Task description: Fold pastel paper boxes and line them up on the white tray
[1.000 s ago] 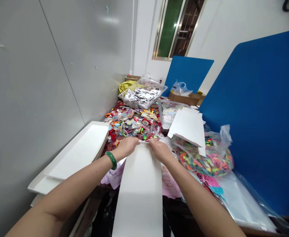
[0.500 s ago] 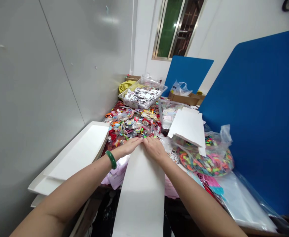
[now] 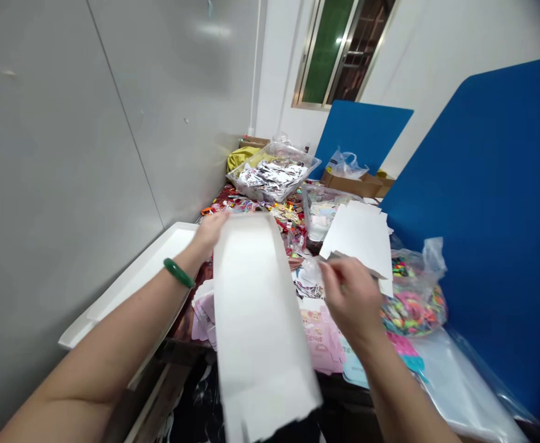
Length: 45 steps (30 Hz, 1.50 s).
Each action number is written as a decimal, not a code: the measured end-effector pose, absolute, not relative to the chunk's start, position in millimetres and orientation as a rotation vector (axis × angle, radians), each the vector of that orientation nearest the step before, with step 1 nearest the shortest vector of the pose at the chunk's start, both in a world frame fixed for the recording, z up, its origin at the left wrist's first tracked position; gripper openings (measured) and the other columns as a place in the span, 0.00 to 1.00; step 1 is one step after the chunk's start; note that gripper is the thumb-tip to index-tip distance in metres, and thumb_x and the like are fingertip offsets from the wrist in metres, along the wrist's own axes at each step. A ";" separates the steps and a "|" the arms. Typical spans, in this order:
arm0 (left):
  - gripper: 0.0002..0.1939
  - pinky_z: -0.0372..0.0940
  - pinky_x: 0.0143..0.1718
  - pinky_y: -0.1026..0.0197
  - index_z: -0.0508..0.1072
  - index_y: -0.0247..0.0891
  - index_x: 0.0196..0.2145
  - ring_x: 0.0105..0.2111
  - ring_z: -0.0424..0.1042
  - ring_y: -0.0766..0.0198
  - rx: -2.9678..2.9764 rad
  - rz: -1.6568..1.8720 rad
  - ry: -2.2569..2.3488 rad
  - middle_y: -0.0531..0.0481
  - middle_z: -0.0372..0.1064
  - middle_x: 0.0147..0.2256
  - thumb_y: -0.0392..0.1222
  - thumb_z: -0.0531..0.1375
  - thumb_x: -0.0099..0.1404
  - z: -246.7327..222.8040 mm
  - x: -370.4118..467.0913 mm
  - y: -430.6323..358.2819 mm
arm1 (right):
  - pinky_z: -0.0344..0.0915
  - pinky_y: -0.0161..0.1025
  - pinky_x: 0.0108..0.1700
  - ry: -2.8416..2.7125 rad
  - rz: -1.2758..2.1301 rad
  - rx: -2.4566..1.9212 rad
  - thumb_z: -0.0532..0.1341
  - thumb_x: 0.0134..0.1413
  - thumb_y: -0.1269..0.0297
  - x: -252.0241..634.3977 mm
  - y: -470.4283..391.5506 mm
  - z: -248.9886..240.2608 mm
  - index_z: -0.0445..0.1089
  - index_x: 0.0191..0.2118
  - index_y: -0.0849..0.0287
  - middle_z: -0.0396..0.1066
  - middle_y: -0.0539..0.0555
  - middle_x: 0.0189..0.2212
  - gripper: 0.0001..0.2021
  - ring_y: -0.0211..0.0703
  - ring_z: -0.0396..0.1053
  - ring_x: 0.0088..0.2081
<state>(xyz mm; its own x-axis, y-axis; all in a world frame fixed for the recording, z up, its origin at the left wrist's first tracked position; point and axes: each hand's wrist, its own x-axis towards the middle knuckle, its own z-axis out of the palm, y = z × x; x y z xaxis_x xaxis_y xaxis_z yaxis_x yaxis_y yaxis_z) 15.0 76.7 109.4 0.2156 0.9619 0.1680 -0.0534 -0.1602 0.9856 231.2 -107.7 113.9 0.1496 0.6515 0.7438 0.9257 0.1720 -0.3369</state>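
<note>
My left hand (image 3: 211, 231) grips the far left corner of a long white cardboard box piece (image 3: 261, 307). It has low raised sides and slants down toward me, its near end blurred. A green bangle (image 3: 179, 272) circles my left wrist. My right hand (image 3: 353, 296) is off the cardboard, to its right, with fingers loosely curled and thumb apart; I see nothing held in it. Just beyond that hand lie flat white cardboard pieces (image 3: 360, 237). Pink printed cards (image 3: 320, 341) lie below it on the table.
White box trays (image 3: 159, 258) are stacked at left along the grey wall. Clear bins (image 3: 274, 172) of cut paper stand behind small colourful items. A clear bag (image 3: 415, 301) of bright pieces sits at right, near plastic sheets (image 3: 468, 381) and a blue panel (image 3: 491, 215).
Both hands were together at the cardboard's far end. My left hand has shifted to its left corner, my right hand has let go and moved right, and the cardboard has turned, showing raised sides.
</note>
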 end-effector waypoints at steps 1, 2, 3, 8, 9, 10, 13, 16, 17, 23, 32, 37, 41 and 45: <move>0.19 0.69 0.35 0.58 0.70 0.33 0.38 0.33 0.74 0.60 1.312 1.287 0.925 0.46 0.74 0.32 0.53 0.53 0.64 118.7 4.8 83.8 | 0.56 0.37 0.29 -1.528 -0.221 -1.552 0.54 0.59 0.59 230.6 -128.2 119.4 0.63 0.24 0.56 0.62 0.50 0.20 0.14 0.40 0.59 0.24; 0.17 0.69 0.36 0.58 0.70 0.33 0.36 0.33 0.74 0.60 1.188 1.421 0.893 0.46 0.74 0.32 0.51 0.54 0.65 126.9 -4.3 89.4 | 0.54 0.36 0.25 -1.586 0.010 -1.524 0.54 0.59 0.58 228.3 -147.3 121.4 0.61 0.21 0.56 0.59 0.48 0.16 0.17 0.37 0.57 0.21; 0.15 0.70 0.38 0.57 0.69 0.33 0.35 0.34 0.74 0.60 1.061 1.538 0.848 0.45 0.74 0.32 0.49 0.54 0.65 133.9 -11.7 93.1 | 0.53 0.35 0.23 -1.699 0.281 -1.504 0.54 0.59 0.57 224.7 -163.4 119.8 0.61 0.19 0.56 0.59 0.48 0.15 0.19 0.36 0.57 0.19; 0.12 0.69 0.46 0.58 0.70 0.33 0.37 0.43 0.73 0.59 0.761 1.719 0.626 0.42 0.74 0.40 0.44 0.53 0.67 148.6 -17.3 75.3 | 0.66 0.37 0.30 -1.406 1.062 -1.444 0.62 0.49 0.52 209.9 -173.0 78.7 0.72 0.35 0.56 0.74 0.54 0.32 0.13 0.43 0.70 0.32; 0.12 0.68 0.48 0.57 0.70 0.34 0.39 0.45 0.72 0.58 0.774 1.705 0.596 0.42 0.73 0.42 0.44 0.52 0.67 147.1 -13.2 64.7 | 0.68 0.39 0.31 -1.172 1.025 -1.375 0.62 0.48 0.51 212.4 -162.1 71.9 0.70 0.41 0.57 0.74 0.57 0.38 0.17 0.45 0.71 0.35; 0.11 0.68 0.49 0.57 0.70 0.35 0.40 0.47 0.71 0.58 0.794 1.689 0.574 0.43 0.72 0.44 0.43 0.52 0.67 144.5 -8.4 52.7 | 0.70 0.42 0.32 -0.950 0.959 -1.281 0.62 0.48 0.49 217.6 -149.4 67.8 0.68 0.44 0.57 0.73 0.58 0.42 0.21 0.46 0.72 0.36; 0.09 0.67 0.50 0.57 0.70 0.39 0.41 0.50 0.68 0.58 0.871 1.647 0.547 0.46 0.70 0.47 0.42 0.54 0.66 133.4 4.1 14.9 | 0.72 0.43 0.35 -0.512 0.729 -0.991 0.63 0.47 0.51 247.1 -112.2 72.7 0.66 0.42 0.58 0.74 0.56 0.40 0.20 0.45 0.73 0.37; 0.10 0.70 0.44 0.59 0.71 0.44 0.43 0.47 0.70 0.57 0.983 1.462 0.597 0.49 0.69 0.48 0.45 0.56 0.64 129.2 2.2 -7.6 | 0.73 0.40 0.35 -0.338 0.500 -0.857 0.65 0.46 0.59 287.5 -91.6 90.7 0.67 0.38 0.60 0.74 0.53 0.35 0.14 0.41 0.73 0.37; 0.12 0.71 0.40 0.59 0.71 0.45 0.44 0.45 0.71 0.57 1.025 1.388 0.625 0.48 0.69 0.48 0.48 0.55 0.64 131.2 -2.2 -9.1 | 0.73 0.39 0.35 -0.333 0.457 -0.852 0.66 0.44 0.62 299.7 -89.2 96.0 0.67 0.38 0.60 0.75 0.52 0.35 0.13 0.41 0.73 0.36; 0.33 0.64 0.48 0.55 0.64 0.43 0.55 0.51 0.65 0.54 1.471 1.295 0.891 0.44 0.65 0.51 0.51 0.65 0.52 152.9 -17.0 18.7 | 0.72 0.40 0.34 -0.762 0.936 -1.111 0.69 0.39 0.61 304.2 -89.7 92.8 0.70 0.40 0.62 0.76 0.54 0.34 0.19 0.43 0.73 0.31; 0.33 0.66 0.45 0.55 0.67 0.39 0.52 0.47 0.70 0.53 1.658 0.825 0.847 0.43 0.68 0.51 0.42 0.68 0.47 97.1 34.9 55.2 | 0.68 0.38 0.32 -1.115 0.986 -1.207 0.63 0.45 0.55 237.9 -57.8 53.6 0.65 0.42 0.59 0.74 0.52 0.34 0.18 0.43 0.71 0.32; 0.20 0.68 0.28 0.57 0.71 0.33 0.39 0.31 0.75 0.54 1.563 0.781 0.963 0.42 0.75 0.36 0.48 0.65 0.51 78.9 36.3 57.2 | 0.55 0.30 0.23 -0.992 0.696 -1.195 0.60 0.49 0.54 235.8 -53.6 37.2 0.61 0.33 0.56 0.62 0.43 0.20 0.12 0.33 0.58 0.20; 0.18 0.67 0.27 0.59 0.70 0.33 0.36 0.29 0.74 0.56 1.532 0.813 1.037 0.42 0.75 0.34 0.46 0.65 0.50 76.8 36.5 54.2 | 0.57 0.32 0.27 -0.997 0.600 -1.236 0.59 0.49 0.54 232.8 -52.4 31.5 0.64 0.33 0.58 0.65 0.47 0.25 0.12 0.35 0.60 0.25; 0.14 0.65 0.29 0.61 0.70 0.35 0.29 0.30 0.72 0.59 1.580 0.873 1.062 0.50 0.73 0.28 0.46 0.66 0.48 80.9 40.9 50.7 | 0.59 0.34 0.33 -1.200 0.679 -1.283 0.61 0.47 0.55 237.3 -41.9 34.9 0.67 0.27 0.60 0.67 0.50 0.28 0.12 0.38 0.62 0.30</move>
